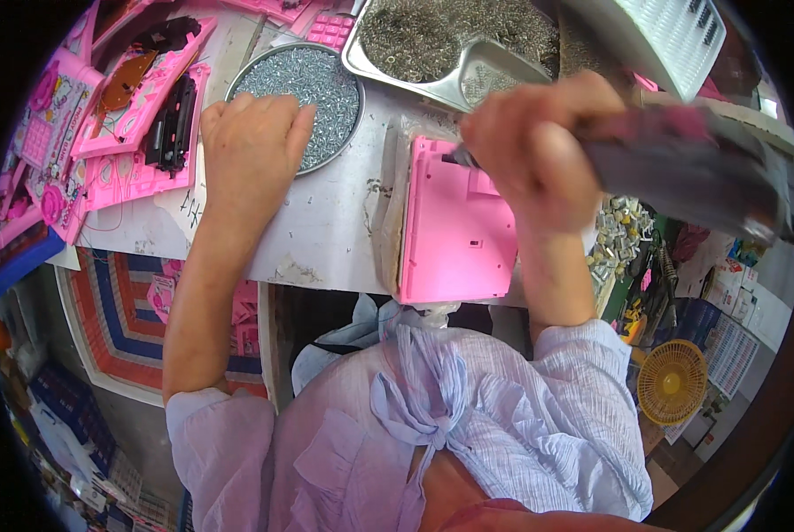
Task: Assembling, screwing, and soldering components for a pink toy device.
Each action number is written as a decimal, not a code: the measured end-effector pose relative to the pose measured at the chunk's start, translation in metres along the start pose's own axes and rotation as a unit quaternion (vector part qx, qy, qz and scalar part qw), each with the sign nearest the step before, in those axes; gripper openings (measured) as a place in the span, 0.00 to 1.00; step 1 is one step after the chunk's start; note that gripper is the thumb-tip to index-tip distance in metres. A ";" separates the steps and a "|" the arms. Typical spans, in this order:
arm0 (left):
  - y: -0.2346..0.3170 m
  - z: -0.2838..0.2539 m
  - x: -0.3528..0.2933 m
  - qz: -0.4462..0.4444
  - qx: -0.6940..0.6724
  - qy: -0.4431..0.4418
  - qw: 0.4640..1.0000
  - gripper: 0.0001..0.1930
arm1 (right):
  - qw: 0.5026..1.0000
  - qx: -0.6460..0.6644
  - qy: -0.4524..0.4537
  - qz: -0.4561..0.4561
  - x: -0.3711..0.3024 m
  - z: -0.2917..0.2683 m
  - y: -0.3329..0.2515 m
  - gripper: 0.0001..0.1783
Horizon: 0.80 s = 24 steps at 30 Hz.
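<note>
Case lies at near edge of table. Screws lie in bowl behind, leftward. Tray right of bowl.

Right hand blurred; dark tool in it blurred too, so I can't tell whether its tip touches pink panel. Panel's upper right part hidden from me behind that hand. Left hand curled, fingertips out of my sight; can't tell if anything's pinched. Silvery bits too small to single out. Metal tray, white basket cut by top edge.
</note>
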<state>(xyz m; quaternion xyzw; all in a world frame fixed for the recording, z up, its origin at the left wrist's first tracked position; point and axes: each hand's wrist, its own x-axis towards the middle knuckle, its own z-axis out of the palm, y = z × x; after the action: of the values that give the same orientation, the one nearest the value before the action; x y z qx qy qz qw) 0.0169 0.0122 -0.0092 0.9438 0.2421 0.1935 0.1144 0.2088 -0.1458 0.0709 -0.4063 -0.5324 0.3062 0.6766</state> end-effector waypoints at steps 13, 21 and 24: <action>0.006 -0.003 -0.005 0.032 -0.098 0.099 0.990 0.09 | 0.998 -0.043 -0.020 0.030 -0.009 0.007 0.002 0.10; 0.072 -0.013 -0.042 0.152 -0.241 0.142 0.948 0.13 | 0.997 0.078 -0.015 0.025 -0.008 0.035 -0.055 0.17; 0.079 -0.013 -0.048 0.136 -0.263 0.146 0.944 0.14 | 0.996 0.087 -0.018 0.031 -0.014 0.039 -0.056 0.17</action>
<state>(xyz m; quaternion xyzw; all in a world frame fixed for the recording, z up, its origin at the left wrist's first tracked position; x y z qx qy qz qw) 0.0047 -0.0778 0.0119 0.8655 0.0658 0.3998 0.2945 0.1666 -0.1764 0.1172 -0.3569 -0.5031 0.3798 0.6894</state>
